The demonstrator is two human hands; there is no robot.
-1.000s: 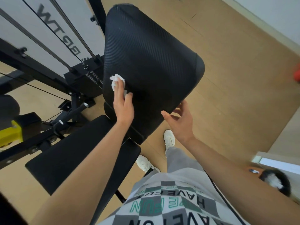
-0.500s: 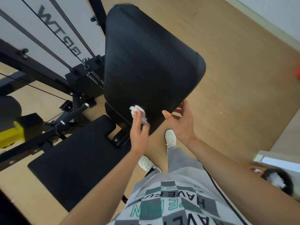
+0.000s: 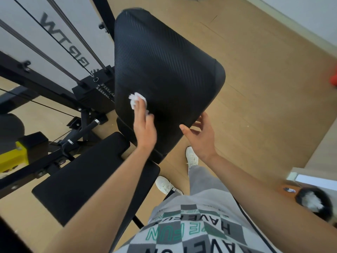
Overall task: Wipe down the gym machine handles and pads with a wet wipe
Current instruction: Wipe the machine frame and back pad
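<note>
Head view: at the upper left, cables (image 3: 54, 31) run down past a white panel to the machine's frame, and a yellow block (image 3: 12, 157) sits at the left edge, both well apart from the work. Lower left of centre lies the seat pad (image 3: 82, 170), with neither hand on it. Just right of it, the wipe (image 3: 136, 100) is bunched small and white against the lower left part of the tilted back pad (image 3: 164, 66). The left hand (image 3: 144, 128) lies flat on it, fingers (image 3: 140, 110) straight and together, not curled round it. The wipe is trapped between the fingertips and the pad and pokes out past them toward the upper left. That flat press probably spreads force over the ribbed cover, so the cloth drags rather than bunches further. The blur on this hand suggests a stroke under way. Right of centre, the right hand (image 3: 200, 137) cups the pad's lower right edge, thumb in front and fingers hooked behind. I judge that it steadies the pad against the push, though I cannot tell whether it truly clamps or only hovers at the edge. At the lower right, a dark bin (image 3: 313, 199) holds white scraps, near enough to take a spent wipe.
</note>
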